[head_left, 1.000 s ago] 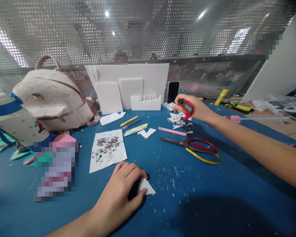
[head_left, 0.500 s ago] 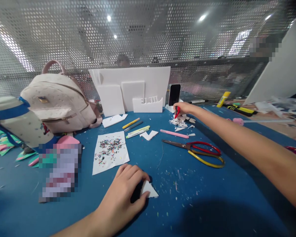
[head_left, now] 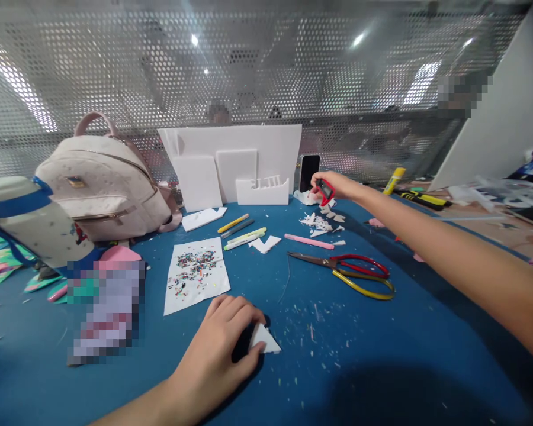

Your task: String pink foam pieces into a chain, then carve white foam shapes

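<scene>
The head camera looks forward and down from behind both grips. The left hand is nearer it, the right hand farther, with mesh beyond both.

Left hand: was seen bare, slim-fingered.
Left forearm: was shown uncovered.
Right hand: was likewise seen bare.
Right forearm: was shown uncovered, long and slender.

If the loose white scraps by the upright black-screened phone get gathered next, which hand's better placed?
The right hand, probably: it's near the loose white scraps, though holding a red-and-black tool. The left hand is farther off, holding a white triangular piece.
</scene>
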A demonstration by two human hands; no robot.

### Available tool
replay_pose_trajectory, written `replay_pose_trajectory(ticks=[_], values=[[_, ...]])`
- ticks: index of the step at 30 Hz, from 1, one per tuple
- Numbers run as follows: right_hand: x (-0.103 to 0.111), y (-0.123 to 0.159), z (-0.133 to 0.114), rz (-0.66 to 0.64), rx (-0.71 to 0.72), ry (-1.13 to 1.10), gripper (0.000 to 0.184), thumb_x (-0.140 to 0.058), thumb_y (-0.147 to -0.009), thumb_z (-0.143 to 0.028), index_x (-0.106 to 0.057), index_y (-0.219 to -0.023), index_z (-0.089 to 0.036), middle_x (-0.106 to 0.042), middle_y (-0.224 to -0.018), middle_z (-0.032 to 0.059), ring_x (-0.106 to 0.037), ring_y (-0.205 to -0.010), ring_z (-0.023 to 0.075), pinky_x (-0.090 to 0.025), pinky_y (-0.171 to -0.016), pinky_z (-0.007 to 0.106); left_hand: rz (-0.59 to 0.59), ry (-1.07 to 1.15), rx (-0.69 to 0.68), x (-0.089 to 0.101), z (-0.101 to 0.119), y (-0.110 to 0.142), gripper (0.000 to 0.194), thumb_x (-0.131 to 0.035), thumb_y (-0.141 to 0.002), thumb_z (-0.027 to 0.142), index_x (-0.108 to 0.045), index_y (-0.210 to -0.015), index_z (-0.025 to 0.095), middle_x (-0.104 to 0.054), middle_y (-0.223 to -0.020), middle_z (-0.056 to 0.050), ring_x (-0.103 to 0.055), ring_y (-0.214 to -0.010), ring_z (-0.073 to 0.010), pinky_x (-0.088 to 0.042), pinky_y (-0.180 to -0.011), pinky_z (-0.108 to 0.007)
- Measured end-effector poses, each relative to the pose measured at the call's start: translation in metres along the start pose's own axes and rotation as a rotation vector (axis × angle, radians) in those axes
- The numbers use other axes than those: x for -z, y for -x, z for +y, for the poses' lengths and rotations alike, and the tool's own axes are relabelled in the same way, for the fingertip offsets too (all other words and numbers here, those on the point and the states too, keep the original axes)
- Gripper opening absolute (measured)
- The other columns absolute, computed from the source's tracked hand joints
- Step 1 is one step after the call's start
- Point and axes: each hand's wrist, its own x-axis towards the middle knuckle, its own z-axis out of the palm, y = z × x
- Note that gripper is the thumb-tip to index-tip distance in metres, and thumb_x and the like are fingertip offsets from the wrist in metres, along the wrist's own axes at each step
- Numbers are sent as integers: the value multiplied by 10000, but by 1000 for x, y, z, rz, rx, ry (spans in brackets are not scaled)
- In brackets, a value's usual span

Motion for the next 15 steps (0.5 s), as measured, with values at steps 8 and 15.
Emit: replay_pose_trajectory(ticks=[8, 15], values=[[-34, 61, -47, -200, 300, -198, 340, -820, -776, -291, -493, -846, -230, -685, -923, 39, -658, -886, 210, -515, -769, 326, 7, 33, 28, 0, -1, 1, 322, -605, -875, 94, -559, -1139, 272, -623, -1165, -22, -542, -1090, -239, -405, -991, -431], [-82, 108, -70, -516, 482, -261, 379, -676, -913, -414, -345, -842, -244, -650, -838, 27, -605, -742, 155, -468, -674, 307, 114, 366, 132, 11, 0, -14, 316, -548, -959, 221, -533, -1272, 259, -606, -1256, -57, -550, -1169, -220, -396, -1057, -412]])
